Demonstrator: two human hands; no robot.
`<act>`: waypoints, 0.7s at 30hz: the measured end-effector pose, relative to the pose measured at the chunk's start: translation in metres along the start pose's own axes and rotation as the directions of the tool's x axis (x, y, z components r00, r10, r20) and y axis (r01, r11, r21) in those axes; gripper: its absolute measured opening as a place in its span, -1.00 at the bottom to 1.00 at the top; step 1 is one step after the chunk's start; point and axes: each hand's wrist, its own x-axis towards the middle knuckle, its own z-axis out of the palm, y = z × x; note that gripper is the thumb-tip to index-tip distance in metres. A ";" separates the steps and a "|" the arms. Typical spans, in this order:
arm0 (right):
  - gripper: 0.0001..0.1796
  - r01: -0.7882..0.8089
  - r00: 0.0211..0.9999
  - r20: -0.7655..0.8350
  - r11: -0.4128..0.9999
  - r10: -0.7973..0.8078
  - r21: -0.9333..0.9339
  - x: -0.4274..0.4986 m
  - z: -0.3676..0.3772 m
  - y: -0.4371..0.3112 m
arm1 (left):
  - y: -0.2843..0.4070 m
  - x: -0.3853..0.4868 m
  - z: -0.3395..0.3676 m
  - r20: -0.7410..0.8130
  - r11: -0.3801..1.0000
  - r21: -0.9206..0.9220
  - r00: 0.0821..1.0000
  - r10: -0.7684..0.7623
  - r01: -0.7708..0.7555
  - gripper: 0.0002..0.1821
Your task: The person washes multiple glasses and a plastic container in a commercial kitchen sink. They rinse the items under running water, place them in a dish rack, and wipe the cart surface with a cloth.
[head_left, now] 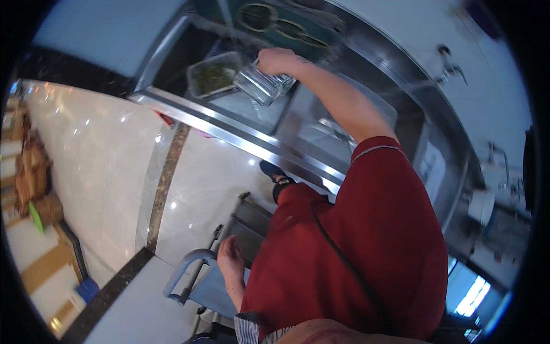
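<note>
My right hand [277, 61] grips clear glass mugs [262, 84] by the handle side, over a stainless steel sink; how many mugs is hard to tell. Left of the mugs, a clear plastic container [212, 74] with green bits in it sits in the sink. Under my forearm a large translucent bin [371, 101] stands in the basin, with glassware [335, 129] low in it, partly hidden. My left hand [230, 253] hangs beside the handle of a grey trolley [189, 262], its fingers loosely bent with nothing visible in them.
The sink's steel front rim [206, 122] runs between me and the basin. A green mat [296, 28] with yellow rings lies at the back. A wall tap [449, 71] stands at the upper right. Cardboard boxes [47, 210] line the far left, beyond the shiny tiled floor [99, 150].
</note>
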 end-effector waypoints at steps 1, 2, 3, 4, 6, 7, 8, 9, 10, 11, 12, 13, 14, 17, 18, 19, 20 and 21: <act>-0.62 -0.035 0.999 -0.024 0.998 0.037 0.056 -0.041 -0.006 0.023 | -0.001 -0.001 0.003 0.022 0.999 0.005 0.999 0.037 -0.037 -0.73; -0.60 -0.030 0.997 -0.073 0.993 0.039 0.118 -0.079 -0.014 0.045 | -0.002 -0.001 0.008 0.033 0.997 0.007 0.997 0.073 -0.073 -0.72; -0.59 -0.084 0.993 -0.080 0.993 0.091 0.088 -0.119 -0.021 0.067 | -0.001 -0.002 0.013 0.040 0.994 0.010 0.994 0.107 -0.107 -0.72; -0.57 -0.099 0.988 -0.114 0.993 0.107 0.069 -0.162 -0.027 0.091 | 0.000 -0.004 0.018 0.061 0.990 0.018 0.989 0.138 -0.139 -0.74; -0.59 -0.169 0.955 -0.224 0.978 0.194 0.126 -0.254 -0.034 0.141 | 0.005 -0.007 0.029 0.066 0.972 0.016 0.971 0.231 -0.232 -0.75; -0.59 -0.241 0.940 -0.211 0.960 0.267 0.140 -0.296 -0.037 0.166 | 0.008 -0.011 0.036 0.069 0.958 0.002 0.955 0.287 -0.288 -0.76; -0.59 -0.297 0.904 -0.277 0.945 0.324 0.137 -0.339 -0.035 0.192 | 0.012 -0.014 0.042 0.095 0.949 0.002 0.945 0.314 -0.316 -0.79; -0.57 -0.362 0.864 -0.305 0.916 0.400 0.174 -0.382 -0.031 0.218 | 0.017 -0.017 0.049 0.119 0.944 0.016 0.938 0.327 -0.331 -0.80; -0.55 -0.445 0.817 -0.323 0.879 0.477 0.172 -0.421 -0.024 0.243 | 0.023 -0.020 0.056 0.138 0.935 0.011 0.927 0.350 -0.355 -0.80; -0.54 -0.506 0.772 -0.346 0.845 0.534 0.174 -0.458 -0.016 0.269 | 0.029 -0.025 0.063 0.159 0.930 -0.003 0.918 0.363 -0.367 -0.80; -0.53 -0.581 0.716 -0.352 0.794 0.603 0.177 -0.492 -0.005 0.293 | 0.035 -0.032 0.070 0.167 0.912 0.029 0.901 0.400 -0.410 -0.81; -0.52 -0.635 0.666 -0.364 0.751 0.651 0.182 -0.522 0.008 0.317 | 0.041 -0.038 0.076 0.184 0.899 0.017 0.885 0.427 -0.437 -0.81; -0.50 -0.679 0.620 -0.372 0.710 0.691 0.188 -0.549 0.025 0.339 | 0.046 -0.046 0.080 0.197 0.890 0.010 0.873 0.446 -0.456 -0.81; -0.62 -0.774 0.461 -0.424 0.587 0.779 0.237 -0.605 0.088 0.399 | 0.061 -0.068 0.087 0.230 0.889 -0.001 0.865 0.446 -0.458 -0.80; -0.61 -0.764 0.493 -0.396 0.604 0.775 0.229 -0.618 0.111 0.419 | 0.064 -0.072 0.088 0.228 0.877 -0.004 0.854 0.468 -0.480 -0.80; -0.59 -0.743 0.528 -0.385 0.631 0.757 0.222 -0.626 0.135 0.441 | 0.068 -0.077 0.089 0.223 0.871 -0.012 0.847 0.482 -0.492 -0.79; -0.64 -0.796 0.503 -0.294 0.568 0.813 0.211 -0.628 0.159 0.463 | 0.071 -0.082 0.089 0.230 0.875 0.018 0.854 0.467 -0.484 -0.79; -0.67 -0.834 0.477 -0.219 0.517 0.851 0.193 -0.626 0.185 0.484 | 0.073 -0.088 0.088 0.238 0.885 0.043 0.865 0.442 -0.464 -0.79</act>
